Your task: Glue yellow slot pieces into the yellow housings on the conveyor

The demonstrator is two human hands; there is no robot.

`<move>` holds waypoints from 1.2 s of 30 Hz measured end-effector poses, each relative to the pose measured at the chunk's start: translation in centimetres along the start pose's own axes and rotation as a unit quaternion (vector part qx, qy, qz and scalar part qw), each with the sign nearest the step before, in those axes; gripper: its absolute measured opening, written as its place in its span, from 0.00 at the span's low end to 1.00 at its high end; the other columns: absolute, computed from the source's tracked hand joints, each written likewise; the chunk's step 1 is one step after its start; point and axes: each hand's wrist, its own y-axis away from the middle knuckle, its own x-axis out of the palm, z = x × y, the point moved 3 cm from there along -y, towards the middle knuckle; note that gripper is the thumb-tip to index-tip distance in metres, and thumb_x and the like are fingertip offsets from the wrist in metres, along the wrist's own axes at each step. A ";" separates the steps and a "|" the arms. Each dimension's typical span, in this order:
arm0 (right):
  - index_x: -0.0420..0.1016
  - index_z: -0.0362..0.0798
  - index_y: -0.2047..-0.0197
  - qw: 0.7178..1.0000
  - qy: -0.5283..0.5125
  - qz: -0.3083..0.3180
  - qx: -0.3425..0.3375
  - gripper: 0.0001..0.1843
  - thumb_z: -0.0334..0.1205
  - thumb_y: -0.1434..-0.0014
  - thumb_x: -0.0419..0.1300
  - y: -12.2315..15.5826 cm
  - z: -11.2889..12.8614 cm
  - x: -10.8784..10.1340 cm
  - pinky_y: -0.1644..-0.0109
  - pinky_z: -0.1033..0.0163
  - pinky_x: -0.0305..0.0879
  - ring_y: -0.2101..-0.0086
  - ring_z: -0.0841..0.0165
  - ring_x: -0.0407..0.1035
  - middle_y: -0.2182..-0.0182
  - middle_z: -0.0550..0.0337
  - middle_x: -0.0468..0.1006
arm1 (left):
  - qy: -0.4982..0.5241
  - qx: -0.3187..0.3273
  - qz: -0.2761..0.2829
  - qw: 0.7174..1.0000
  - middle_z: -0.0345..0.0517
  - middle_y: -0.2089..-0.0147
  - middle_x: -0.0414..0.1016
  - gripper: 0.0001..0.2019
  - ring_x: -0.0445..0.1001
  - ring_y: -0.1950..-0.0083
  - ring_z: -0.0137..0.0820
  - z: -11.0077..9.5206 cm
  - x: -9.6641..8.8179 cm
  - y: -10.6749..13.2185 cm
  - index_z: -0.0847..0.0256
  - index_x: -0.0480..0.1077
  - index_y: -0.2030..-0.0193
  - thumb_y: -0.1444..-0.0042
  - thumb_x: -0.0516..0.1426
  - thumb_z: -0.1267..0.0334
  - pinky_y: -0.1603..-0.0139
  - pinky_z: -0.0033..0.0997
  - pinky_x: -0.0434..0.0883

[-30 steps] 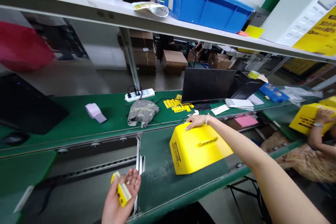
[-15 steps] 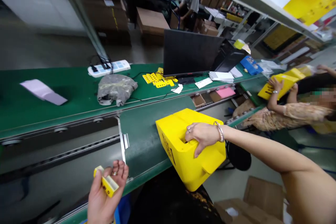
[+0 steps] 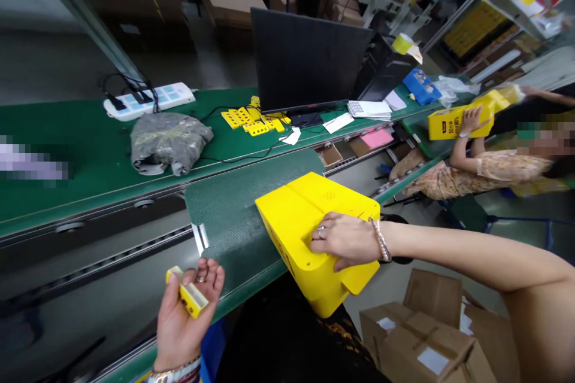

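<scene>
A big yellow case (image 3: 287, 209) with dark print on one side sits tilted at the near edge of the green conveyor belt. Bent over its top, my right hand (image 3: 344, 240) has its fingertips tucked into a recess there, so they are partly hidden. At lower left, my left hand (image 3: 191, 305) is turned palm up. Its thumb presses a small yellow block with a pale face (image 3: 193, 299) against the palm, while the other fingers curl loosely upward. I cannot make out exactly what that block is.
Behind the belt (image 3: 233, 209), a green bench (image 3: 90, 161) carries a power strip (image 3: 150, 100), a grey plastic bag (image 3: 168, 140), yellow cards (image 3: 251, 119) and a monitor (image 3: 309, 66). Cardboard boxes (image 3: 417, 335) lie at lower right. A co-worker (image 3: 498, 164) handles another yellow case (image 3: 453, 122).
The view has shifted, so the bench things appear further left and higher. My right hand stays on the case and my left keeps the small block. The co-worker's yellow case has turned.
</scene>
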 end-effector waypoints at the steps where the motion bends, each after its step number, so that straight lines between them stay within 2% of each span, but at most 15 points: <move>1: 0.70 0.48 0.52 1.000 0.004 0.004 0.002 0.23 0.49 0.47 0.67 0.1 -0.2 -0.4 0.53 0.54 0.58 0.56 0.57 0.71 0.57 0.53 0.77 | 0.006 -0.003 0.003 1.000 0.45 0.62 0.75 0.15 0.77 0.57 0.34 -0.1 -0.1 0.2 0.60 0.65 0.73 0.37 0.52 0.56 0.56 0.39 0.79; 5: 0.71 0.49 0.54 0.999 -0.002 0.025 0.037 0.22 0.50 0.49 0.68 0.7 -3.3 -3.0 0.54 0.56 0.60 0.55 0.58 0.71 0.56 0.54 0.77 | 0.034 -0.006 0.026 0.999 0.46 0.62 0.76 0.17 0.77 0.57 0.35 -0.6 -0.3 1.2 0.61 0.66 0.73 0.34 0.47 0.59 0.55 0.41 0.78; 8: 0.72 0.49 0.55 0.996 -0.012 0.015 0.085 0.22 0.50 0.50 0.69 1.1 -6.2 -5.6 0.57 0.59 0.61 0.57 0.60 0.71 0.58 0.55 0.77 | 0.060 0.002 0.051 0.997 0.47 0.61 0.77 0.19 0.77 0.55 0.35 -1.0 -0.4 2.1 0.62 0.66 0.74 0.33 0.44 0.62 0.53 0.43 0.77; 11: 0.71 0.49 0.55 0.994 0.000 -0.022 0.111 0.26 0.51 0.53 0.71 0.6 -6.8 -6.4 0.57 0.59 0.62 0.58 0.60 0.72 0.59 0.56 0.77 | 0.083 0.013 0.060 0.995 0.48 0.61 0.77 0.20 0.78 0.55 0.35 -1.3 -0.9 2.7 0.62 0.67 0.75 0.33 0.44 0.64 0.52 0.44 0.76; 14: 0.69 0.49 0.52 0.989 0.056 -0.079 0.113 0.29 0.50 0.53 0.71 -1.4 -4.8 -3.6 0.53 0.52 0.62 0.56 0.55 0.72 0.55 0.52 0.77 | 0.100 0.023 0.066 0.992 0.48 0.61 0.77 0.20 0.78 0.55 0.35 -1.4 -1.3 3.0 0.63 0.68 0.74 0.33 0.44 0.65 0.52 0.44 0.76; 16: 0.69 0.49 0.51 0.982 0.092 -0.122 0.109 0.25 0.46 0.50 0.69 -3.4 -2.9 -0.1 0.51 0.48 0.62 0.54 0.53 0.71 0.51 0.50 0.76 | 0.107 0.027 0.081 0.991 0.48 0.61 0.77 0.20 0.78 0.55 0.35 -1.3 -1.6 3.1 0.63 0.68 0.74 0.33 0.44 0.65 0.52 0.44 0.76; 17: 0.69 0.48 0.52 0.978 0.100 -0.138 0.118 0.20 0.44 0.47 0.67 -4.6 -1.9 1.9 0.52 0.46 0.62 0.55 0.53 0.71 0.53 0.49 0.76 | 0.109 0.028 0.089 0.990 0.48 0.60 0.77 0.20 0.77 0.54 0.35 -1.3 -1.7 3.2 0.63 0.68 0.74 0.33 0.45 0.65 0.51 0.45 0.76; 19: 0.71 0.47 0.55 0.976 0.102 -0.144 0.127 0.11 0.37 0.42 0.61 -6.8 -0.3 5.9 0.54 0.45 0.63 0.57 0.53 0.71 0.56 0.49 0.77 | 0.113 0.026 0.102 0.988 0.48 0.60 0.77 0.19 0.77 0.53 0.36 -1.2 -1.9 3.2 0.63 0.68 0.74 0.33 0.45 0.65 0.50 0.45 0.76; 21: 0.71 0.48 0.56 0.976 0.097 -0.149 0.128 0.09 0.33 0.41 0.58 -8.5 0.9 9.1 0.55 0.47 0.65 0.58 0.54 0.71 0.57 0.50 0.77 | 0.114 0.022 0.111 0.987 0.49 0.60 0.77 0.19 0.77 0.53 0.36 -1.3 -2.1 3.3 0.63 0.68 0.74 0.33 0.46 0.66 0.50 0.47 0.75; 24: 0.72 0.50 0.56 0.974 0.076 -0.160 0.144 0.10 0.30 0.42 0.57 -9.1 1.8 11.7 0.56 0.49 0.66 0.57 0.56 0.71 0.56 0.51 0.77 | 0.107 0.023 0.117 0.987 0.49 0.60 0.77 0.19 0.77 0.53 0.36 -1.4 -2.2 3.4 0.64 0.67 0.75 0.33 0.46 0.66 0.50 0.48 0.75; 26: 0.72 0.51 0.55 0.968 0.061 -0.171 0.173 0.12 0.29 0.41 0.56 -8.4 2.3 11.8 0.55 0.49 0.66 0.56 0.56 0.71 0.55 0.52 0.77 | 0.102 0.029 0.113 0.988 0.49 0.60 0.77 0.18 0.77 0.53 0.36 -1.6 -2.2 3.5 0.64 0.67 0.75 0.33 0.46 0.66 0.50 0.47 0.76; 28: 0.72 0.53 0.55 0.962 0.034 -0.187 0.194 0.13 0.29 0.41 0.55 -7.8 3.1 10.8 0.52 0.50 0.65 0.56 0.57 0.71 0.56 0.54 0.77 | 0.098 0.034 0.105 0.989 0.49 0.60 0.76 0.18 0.77 0.53 0.36 -1.8 -2.1 3.6 0.64 0.67 0.75 0.34 0.47 0.66 0.51 0.47 0.76; 30: 0.71 0.54 0.53 0.964 -0.015 -0.200 0.172 0.13 0.33 0.41 0.57 -8.5 4.6 9.1 0.48 0.50 0.63 0.54 0.59 0.69 0.56 0.56 0.76 | 0.098 0.039 0.096 0.990 0.49 0.61 0.76 0.18 0.77 0.53 0.36 -2.0 -2.0 3.8 0.63 0.66 0.75 0.34 0.47 0.66 0.52 0.46 0.77; 33: 0.70 0.52 0.49 0.980 -0.079 -0.168 0.070 0.15 0.42 0.40 0.57 -13.8 7.6 7.0 0.43 0.46 0.60 0.50 0.56 0.67 0.54 0.53 0.75 | 0.105 0.041 0.080 0.990 0.49 0.61 0.77 0.19 0.78 0.55 0.36 -2.5 -1.8 4.6 0.63 0.66 0.75 0.33 0.45 0.65 0.54 0.45 0.77; 36: 0.74 0.49 0.54 0.989 -0.096 -0.111 0.030 0.14 0.44 0.41 0.57 -22.7 10.1 6.3 0.48 0.46 0.65 0.52 0.54 0.70 0.56 0.50 0.77 | 0.114 0.056 0.031 0.991 0.47 0.63 0.78 0.19 0.79 0.57 0.34 -3.4 -2.5 6.0 0.62 0.68 0.73 0.33 0.46 0.62 0.55 0.41 0.78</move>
